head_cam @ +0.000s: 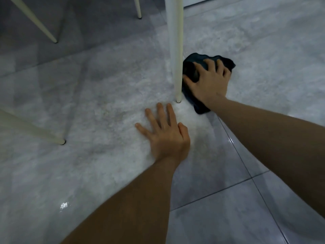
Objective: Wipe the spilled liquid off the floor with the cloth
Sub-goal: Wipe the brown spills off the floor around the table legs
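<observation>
Both forearms reach in from the bottom of the view over the floor [105, 95], a spread of grey glossy tiles with dark joints running off to the right. Nearest is the left hand [167, 136], flat on the tile with fingers spread, its grip open and holding nothing; it looks like a prop for the body. Beyond it and to the right, the right hand [209, 81] presses palm-down on the cloth [191, 67], fingers splayed over it rather than closed round it, so the grip is open and bearing down. A white leg [175, 50] stands just left of the cloth, touching or nearly touching it, and the cloth's long axis runs along that leg, from near its foot away from the camera. Any stroke leftward would likely meet the leg, so the free way is right or back. Dark, teal-black and bunched, the cloth shows thick folds. No clear puddle shows; the sheen may be only reflected light.
</observation>
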Demonstrator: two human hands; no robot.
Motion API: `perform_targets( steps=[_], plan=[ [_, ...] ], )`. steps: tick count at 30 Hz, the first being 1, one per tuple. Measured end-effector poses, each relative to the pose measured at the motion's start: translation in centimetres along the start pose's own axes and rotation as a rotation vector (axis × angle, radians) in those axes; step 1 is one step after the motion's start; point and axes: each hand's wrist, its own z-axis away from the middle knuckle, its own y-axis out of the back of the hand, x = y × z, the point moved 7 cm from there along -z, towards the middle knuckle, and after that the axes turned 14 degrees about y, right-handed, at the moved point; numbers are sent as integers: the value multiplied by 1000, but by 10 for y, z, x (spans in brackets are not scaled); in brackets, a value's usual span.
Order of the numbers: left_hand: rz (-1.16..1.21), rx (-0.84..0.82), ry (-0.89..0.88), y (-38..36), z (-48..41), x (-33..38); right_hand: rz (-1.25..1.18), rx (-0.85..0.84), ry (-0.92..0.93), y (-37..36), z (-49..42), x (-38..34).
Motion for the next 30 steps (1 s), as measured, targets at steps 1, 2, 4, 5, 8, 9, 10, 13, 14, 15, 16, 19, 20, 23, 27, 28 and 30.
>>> perform_targets(
  steps=[1,2,4,5,8,9,10,13,14,15,16,19,20,23,27,28,30],
  plan=[
    [4,-5,2,0,0,1,-7,-8,1,0,-1,-5],
    [7,-16,8,-1,-1,1,-18,-13,26,2,2,-9],
    [7,-29,14,-1,-3,1,-9,-2,97,10,23,-3],
    [4,-33,20,0,-3,2,18,23,118,15,37,7],
    [-10,-47,33,-2,-4,0,80,58,48,30,65,49],
    [-20,-49,37,-2,-4,-1,88,50,7,31,66,56],
    [-33,-52,41,-3,-4,-1,90,44,-29,29,63,57],
    [-63,-82,59,-4,-5,3,61,36,-92,28,65,38],
    [-71,-92,56,-4,-5,5,54,42,-52,30,74,26],
    [-78,-103,48,-4,-6,6,44,55,13,32,90,13],
    [-82,-116,35,-4,-6,7,35,69,82,35,110,3],
    [-77,-114,6,0,-5,4,51,78,176,45,168,9],
    [-69,-107,-1,2,-4,1,66,69,167,48,176,20],
    [-24,-109,-74,4,-3,-5,80,62,16,52,160,46],
    [125,-93,-149,14,3,-5,53,40,-93,39,130,18],
    [192,-83,-135,18,5,-6,42,33,-43,38,134,3],
    [258,-59,-95,23,9,-8,22,44,99,42,160,-25]
  ],
)
